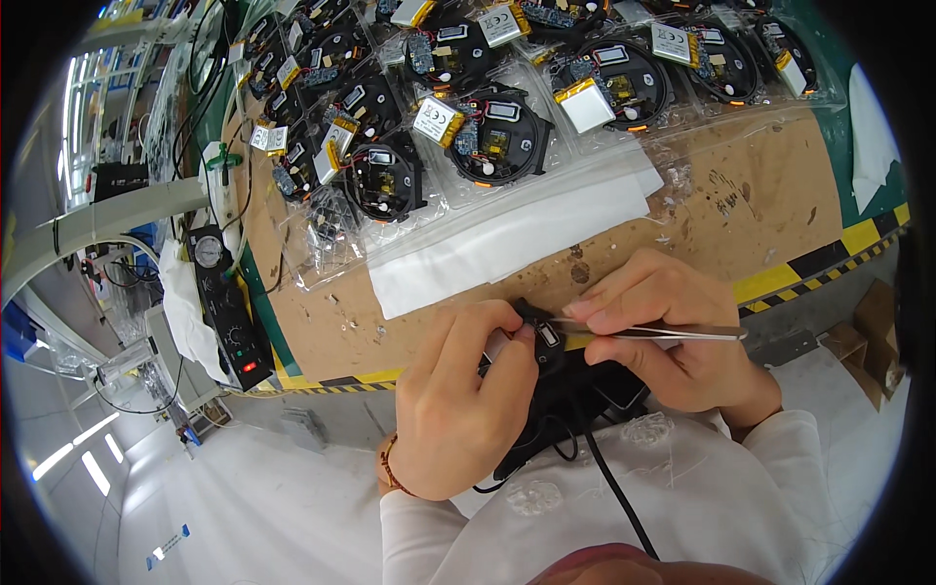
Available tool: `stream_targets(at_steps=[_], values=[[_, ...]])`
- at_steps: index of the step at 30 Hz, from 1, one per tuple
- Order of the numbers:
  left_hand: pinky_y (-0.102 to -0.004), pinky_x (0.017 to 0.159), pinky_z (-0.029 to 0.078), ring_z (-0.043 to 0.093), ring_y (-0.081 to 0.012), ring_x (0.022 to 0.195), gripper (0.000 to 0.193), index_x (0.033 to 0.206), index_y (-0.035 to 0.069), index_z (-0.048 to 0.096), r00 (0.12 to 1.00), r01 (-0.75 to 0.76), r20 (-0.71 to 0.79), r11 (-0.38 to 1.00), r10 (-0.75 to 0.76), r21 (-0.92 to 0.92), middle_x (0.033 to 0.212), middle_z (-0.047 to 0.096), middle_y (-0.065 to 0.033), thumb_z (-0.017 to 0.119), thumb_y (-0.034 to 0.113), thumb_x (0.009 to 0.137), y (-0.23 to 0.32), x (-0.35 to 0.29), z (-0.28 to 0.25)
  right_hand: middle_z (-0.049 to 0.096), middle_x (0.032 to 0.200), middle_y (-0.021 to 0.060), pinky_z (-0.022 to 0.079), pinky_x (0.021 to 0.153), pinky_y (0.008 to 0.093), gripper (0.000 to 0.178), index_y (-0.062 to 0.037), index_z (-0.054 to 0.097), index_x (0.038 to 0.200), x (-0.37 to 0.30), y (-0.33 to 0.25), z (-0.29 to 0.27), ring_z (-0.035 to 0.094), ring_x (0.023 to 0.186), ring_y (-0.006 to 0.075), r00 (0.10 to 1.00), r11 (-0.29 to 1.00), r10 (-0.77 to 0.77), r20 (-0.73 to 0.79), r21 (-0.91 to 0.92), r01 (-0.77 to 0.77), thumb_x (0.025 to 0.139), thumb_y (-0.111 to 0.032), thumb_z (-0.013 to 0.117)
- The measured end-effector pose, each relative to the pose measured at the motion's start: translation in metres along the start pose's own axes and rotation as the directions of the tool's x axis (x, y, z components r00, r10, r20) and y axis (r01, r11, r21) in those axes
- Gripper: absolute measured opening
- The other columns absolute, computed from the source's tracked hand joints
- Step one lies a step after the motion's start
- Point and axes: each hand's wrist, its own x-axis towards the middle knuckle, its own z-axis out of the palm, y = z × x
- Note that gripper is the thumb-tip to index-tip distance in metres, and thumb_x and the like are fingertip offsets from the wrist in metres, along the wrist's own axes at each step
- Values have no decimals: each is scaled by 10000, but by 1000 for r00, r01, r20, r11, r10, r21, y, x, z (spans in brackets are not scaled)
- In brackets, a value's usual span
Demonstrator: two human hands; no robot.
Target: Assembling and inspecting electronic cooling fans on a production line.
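At the near edge of the bench, my left hand [456,402] grips a small black watch-like housing [549,337] between thumb and fingers. A light rectangular part shows inside that housing, while the hand hides much of its left side. My right hand [673,327] pinches a pair of metal tweezers [717,332], with their tips at the housing; whether they touch or hold anything there is too small to tell.
Clear plastic trays [585,151] hold several black round housings [499,136] with silver batteries [437,121] farther back. A white sheet [507,246] lies on brown cardboard [770,185]. Left is a black control box [226,307]; yellow-black tape [824,261] lines the edge.
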Motion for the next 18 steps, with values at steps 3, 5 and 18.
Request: stream_targets(at_steps=[3,5,18], values=[[-298,580,477,600,-200,704,171,696,34,624,1000,-10,15,999,9,47,813,602,-40,711,-62,584,2,0,0,634,853,116,479,618,290,202,9,609,901,-1,-1,-1,590,717,244,999,999,7,-44,-32,-8,735,20,724],[-296,585,479,608,-201,703,155,699,30,619,1000,25,-3,999,-25,22,815,596,-44,712,-61,615,1,-1,1,635,849,116,479,616,290,206,4,608,901,-1,0,-1,591,718,243,999,1000,6,-42,-28,-8,734,13,728],[-294,560,465,571,-203,720,93,755,-25,580,992,-121,-16,989,123,87,903,546,-81,649,-63,705,-6,-5,3,644,891,121,519,610,264,230,13,608,893,1,-5,-1,646,747,228,999,1000,0,48,-25,1,702,92,709]])
